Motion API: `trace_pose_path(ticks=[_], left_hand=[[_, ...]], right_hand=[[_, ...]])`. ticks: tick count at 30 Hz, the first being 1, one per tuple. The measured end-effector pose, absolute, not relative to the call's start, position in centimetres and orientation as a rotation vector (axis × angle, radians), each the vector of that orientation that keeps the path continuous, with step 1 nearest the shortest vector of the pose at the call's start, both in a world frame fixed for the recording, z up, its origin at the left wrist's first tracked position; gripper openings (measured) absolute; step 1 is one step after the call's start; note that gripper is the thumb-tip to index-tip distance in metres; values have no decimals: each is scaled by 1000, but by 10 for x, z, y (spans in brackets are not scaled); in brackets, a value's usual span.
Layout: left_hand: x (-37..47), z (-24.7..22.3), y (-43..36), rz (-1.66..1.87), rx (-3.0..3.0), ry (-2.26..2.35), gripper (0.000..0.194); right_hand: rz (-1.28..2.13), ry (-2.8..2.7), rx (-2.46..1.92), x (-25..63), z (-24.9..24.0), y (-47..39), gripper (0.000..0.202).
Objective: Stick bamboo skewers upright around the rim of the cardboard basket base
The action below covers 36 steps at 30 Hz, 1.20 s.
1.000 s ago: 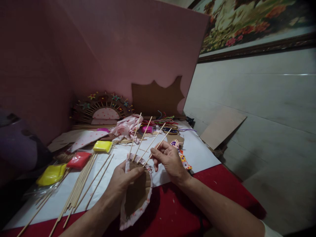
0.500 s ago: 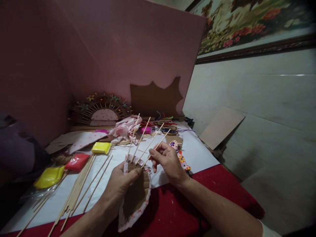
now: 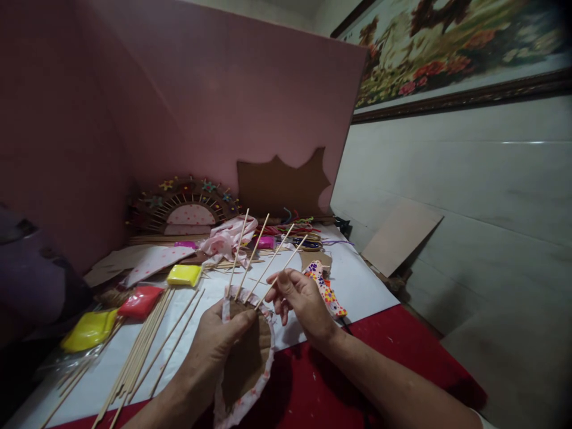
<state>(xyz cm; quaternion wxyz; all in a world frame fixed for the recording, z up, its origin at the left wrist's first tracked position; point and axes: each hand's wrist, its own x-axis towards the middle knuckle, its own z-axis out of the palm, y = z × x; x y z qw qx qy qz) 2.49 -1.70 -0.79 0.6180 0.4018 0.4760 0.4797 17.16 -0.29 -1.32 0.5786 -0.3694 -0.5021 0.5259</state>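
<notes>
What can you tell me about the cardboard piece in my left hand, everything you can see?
The cardboard piece is brown, its bare face toward the camera. Pale pink fabric with reddish spots wraps its rim, which curves along the right. Your left hand holds it tilted above the red cloth, thumb on the brown face. Four thin wooden sticks jut from its far edge; your right hand is at the rightmost.

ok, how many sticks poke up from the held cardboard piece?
4. Left to right along the cardboard piece: first stick, second stick, third stick, and fourth stick, at the right hand. More could be hidden behind the left hand.
</notes>
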Motion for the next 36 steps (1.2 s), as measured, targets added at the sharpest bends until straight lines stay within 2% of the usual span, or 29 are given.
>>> trace_pose_path(ticks=[8,18,28,36], left_hand=[[24,-8,-14,1135,942,1089,25],[23,-18,-12,1128,975,1124,26],[28,-11,-19,1047,1091,1014,13],[29,-13,-22,1023,1051,1018,20]], right_hand=[[1221,-1265,-868,170,-14,-9,26],[1199,-1270,-848,167,-14,-9,24],[1210,-1129,-808,169,-7,-7,23],[1206,-1090,-815,168,-6,-9,24]])
